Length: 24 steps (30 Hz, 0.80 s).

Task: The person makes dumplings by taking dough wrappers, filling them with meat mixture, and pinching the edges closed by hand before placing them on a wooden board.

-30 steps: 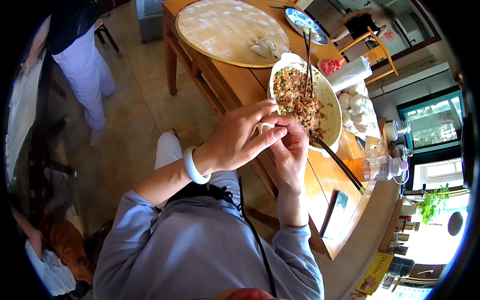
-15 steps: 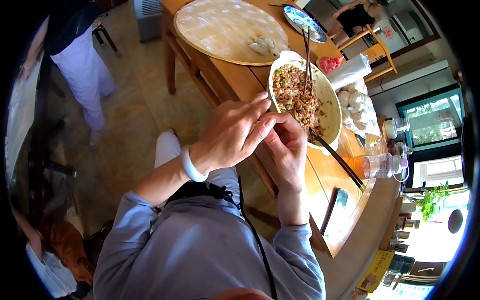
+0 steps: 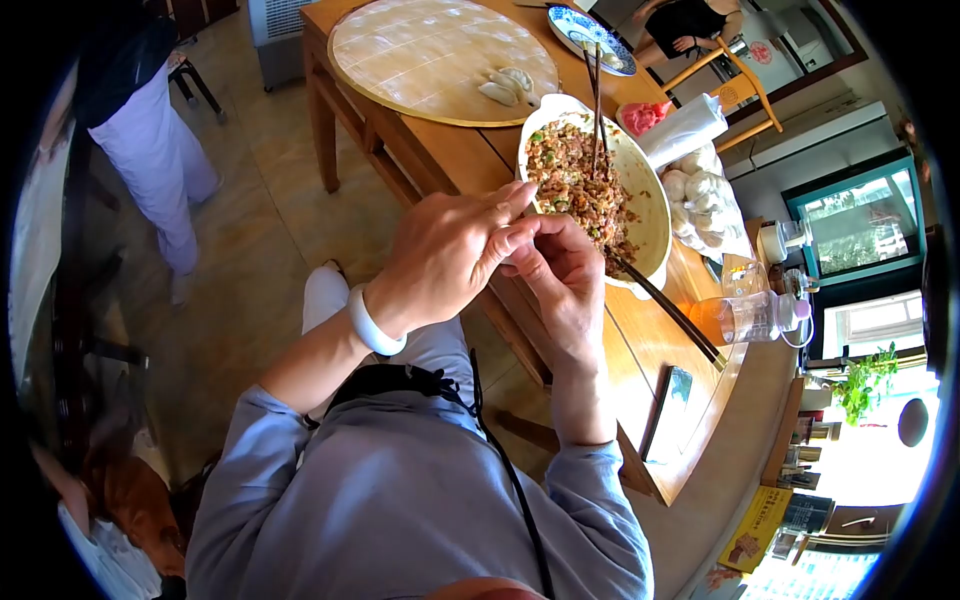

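Observation:
My left hand (image 3: 440,255), with a pale bangle at the wrist, meets my right hand (image 3: 562,280) just in front of a bowl of filling. The fingertips of both are pinched together around a small pale dumpling (image 3: 509,269), which the fingers almost fully hide. Beyond them, the white oval bowl (image 3: 652,215) holds chopped meat filling (image 3: 575,185) with green bits. One pair of chopsticks (image 3: 598,115) stands in the filling, and another dark pair (image 3: 675,315) leans over the near rim. Several finished dumplings (image 3: 507,87) lie on a floured round board (image 3: 430,55).
On the wooden table (image 3: 625,345) are a phone (image 3: 668,412), a bottle of orange liquid (image 3: 735,318), a bag of white round items (image 3: 700,205) and a blue-patterned plate (image 3: 565,22). A person in light trousers (image 3: 150,160) stands at left; another person (image 3: 685,25) is at the back.
The view has shifted slightly, so the table and bowl appear a little further left. Both hands stay pinched together, with the fingers slightly rearranged.

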Motion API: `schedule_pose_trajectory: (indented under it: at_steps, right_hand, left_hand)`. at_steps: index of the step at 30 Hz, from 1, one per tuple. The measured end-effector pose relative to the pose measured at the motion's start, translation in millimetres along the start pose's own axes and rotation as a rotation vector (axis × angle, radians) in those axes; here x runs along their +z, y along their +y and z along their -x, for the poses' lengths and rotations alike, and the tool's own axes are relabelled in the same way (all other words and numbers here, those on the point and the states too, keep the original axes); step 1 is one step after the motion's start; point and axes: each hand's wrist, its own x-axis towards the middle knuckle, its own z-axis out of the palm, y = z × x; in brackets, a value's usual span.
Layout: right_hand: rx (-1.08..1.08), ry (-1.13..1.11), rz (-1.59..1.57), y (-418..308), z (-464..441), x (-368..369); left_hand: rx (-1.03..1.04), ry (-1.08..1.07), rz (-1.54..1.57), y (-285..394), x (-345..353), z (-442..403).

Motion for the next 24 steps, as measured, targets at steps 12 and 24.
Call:
schedule_pose_trajectory:
  at_steps: [12, 24]
  right_hand:
    - [-0.316, 0.279, 0.455, 4, -9, -9]
    - [-0.551, 0.4, 0.549, 10, 9, -19]
  left_hand:
    - [-0.437, -0.101, 1.3, -10, 18, 2]
    - [-0.542, -0.111, 1.836, -10, 27, -2]
